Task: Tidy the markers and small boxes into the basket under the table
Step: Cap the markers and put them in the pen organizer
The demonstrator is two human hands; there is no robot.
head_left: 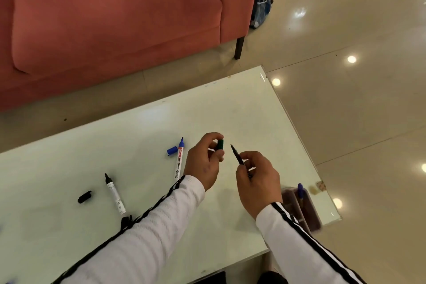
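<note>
So the counter (230,108) is a smooth, pale glass slab with a glossy top. Over its middle, the left hand (204,163) has its grip pinched around a stubby dark green cap (220,145). The right hand (255,180) has its grip curled around a thin dark marker (237,155), bare tip pointing at the cap, with a small gap between them.

Just left of the hands lies a white-barreled blue marker (179,161), uncapped, its blue cap (172,151) right beside the tip. Further left is a black marker (115,195), also uncapped, with its black cap (84,197) nearby.

Under the near right corner, seen through the glass, sits a brownish basket (311,216) with a blue-capped pen (300,190) in it; the right sleeve covers part of it.

Beyond the far edge there's a plush red sofa (115,18), with a backpack (262,2) leaning on its end, on shiny beige floor (345,110).
</note>
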